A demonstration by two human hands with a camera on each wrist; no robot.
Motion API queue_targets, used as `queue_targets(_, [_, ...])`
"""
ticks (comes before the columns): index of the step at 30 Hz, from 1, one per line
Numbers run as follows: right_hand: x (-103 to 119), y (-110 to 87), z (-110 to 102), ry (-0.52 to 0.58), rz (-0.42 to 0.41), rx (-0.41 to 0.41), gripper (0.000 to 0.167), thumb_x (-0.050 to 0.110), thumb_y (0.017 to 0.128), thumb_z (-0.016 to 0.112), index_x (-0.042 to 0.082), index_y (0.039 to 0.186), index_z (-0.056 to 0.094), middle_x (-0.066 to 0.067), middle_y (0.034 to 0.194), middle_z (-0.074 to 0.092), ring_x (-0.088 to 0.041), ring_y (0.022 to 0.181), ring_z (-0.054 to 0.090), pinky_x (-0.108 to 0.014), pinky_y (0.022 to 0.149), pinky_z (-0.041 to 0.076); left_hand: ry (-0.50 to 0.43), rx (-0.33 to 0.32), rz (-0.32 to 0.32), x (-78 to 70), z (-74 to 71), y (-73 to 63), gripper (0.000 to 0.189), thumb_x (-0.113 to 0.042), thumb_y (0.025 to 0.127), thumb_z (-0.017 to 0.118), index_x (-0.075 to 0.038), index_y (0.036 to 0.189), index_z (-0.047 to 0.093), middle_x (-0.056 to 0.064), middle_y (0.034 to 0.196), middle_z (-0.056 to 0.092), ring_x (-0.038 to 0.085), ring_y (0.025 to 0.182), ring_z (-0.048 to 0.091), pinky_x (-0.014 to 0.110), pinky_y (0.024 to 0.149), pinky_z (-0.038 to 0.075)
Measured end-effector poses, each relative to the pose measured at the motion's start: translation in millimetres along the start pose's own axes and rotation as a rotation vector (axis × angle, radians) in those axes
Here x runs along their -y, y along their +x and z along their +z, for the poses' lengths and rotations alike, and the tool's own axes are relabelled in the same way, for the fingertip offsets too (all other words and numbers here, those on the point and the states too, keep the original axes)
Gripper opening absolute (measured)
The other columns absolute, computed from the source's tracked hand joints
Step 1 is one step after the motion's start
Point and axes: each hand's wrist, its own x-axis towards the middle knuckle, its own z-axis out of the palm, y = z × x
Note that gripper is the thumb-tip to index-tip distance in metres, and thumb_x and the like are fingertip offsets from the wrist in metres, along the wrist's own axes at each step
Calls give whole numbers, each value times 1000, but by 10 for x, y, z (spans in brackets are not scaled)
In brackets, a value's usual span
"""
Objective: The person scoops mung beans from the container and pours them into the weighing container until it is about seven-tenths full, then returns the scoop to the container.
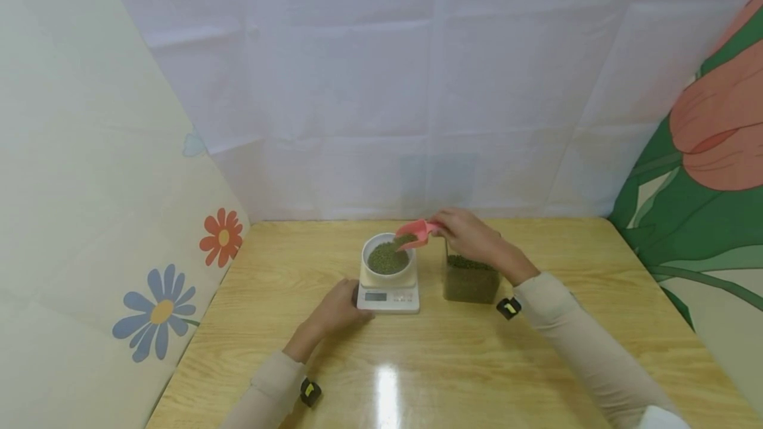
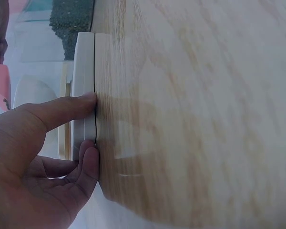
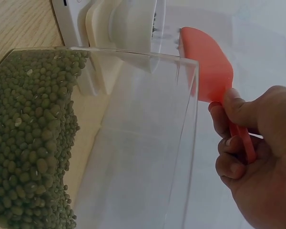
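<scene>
A white kitchen scale (image 1: 389,306) (image 2: 84,67) carries a white bowl (image 1: 367,263) with green mung beans (image 1: 387,259) in it. At the scale's front left corner, my left hand (image 1: 340,308) (image 2: 38,133) holds its edge between thumb and curled fingers. My right hand (image 1: 471,236) (image 3: 267,129) grips the handle of a pink scoop (image 1: 420,229) (image 3: 207,67). Tilted over the bowl's right rim, the scoop has beans in its mouth. Below my right hand stands a clear container (image 1: 471,288) (image 3: 143,138), partly filled with mung beans (image 3: 28,143).
Everything stands on a wooden table (image 1: 286,250), close to its back edge. A pale cloth (image 1: 346,85) hangs behind. Flower-printed panels flank the left and right sides. A black device (image 1: 508,308) sits at the right wrist, another (image 1: 310,392) at the left.
</scene>
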Motion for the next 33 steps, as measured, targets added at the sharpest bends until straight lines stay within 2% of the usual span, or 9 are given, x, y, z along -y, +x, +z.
queue_targets(11, [26,7,8,-35,-39,12,23,10,104,67,-4,122,72,-16,113,74,-33,106,71,-50,94,61,7,-13,-39,-19,-3,-23,51,-19,79,92,-4,123,71,5,106,71,18,96,63,47,96,58])
queue_targets(17, [39,16,1,-39,-61,13,24,10,104,66,-4,123,72,-17,113,74,-33,105,71,-49,94,61,-4,-2,-39,-15,-4,-20,44,-19,80,92,-8,118,72,2,102,71,16,93,63,43,93,58])
queue_targets(23, [58,13,-6,-45,-56,23,27,13,105,65,-4,125,72,-16,114,74,-32,107,71,-48,95,61,6,3,-28,-14,-2,-6,43,-19,81,91,-10,119,72,-1,100,72,13,91,64,40,92,59])
queue_targets(33, [89,11,-10,-53,-64,25,26,9,103,68,-4,125,72,-16,117,74,-33,110,71,-48,98,61,-9,14,-26,-19,-2,-10,41,-17,81,90,-9,116,72,-2,98,73,13,86,65,36,86,59])
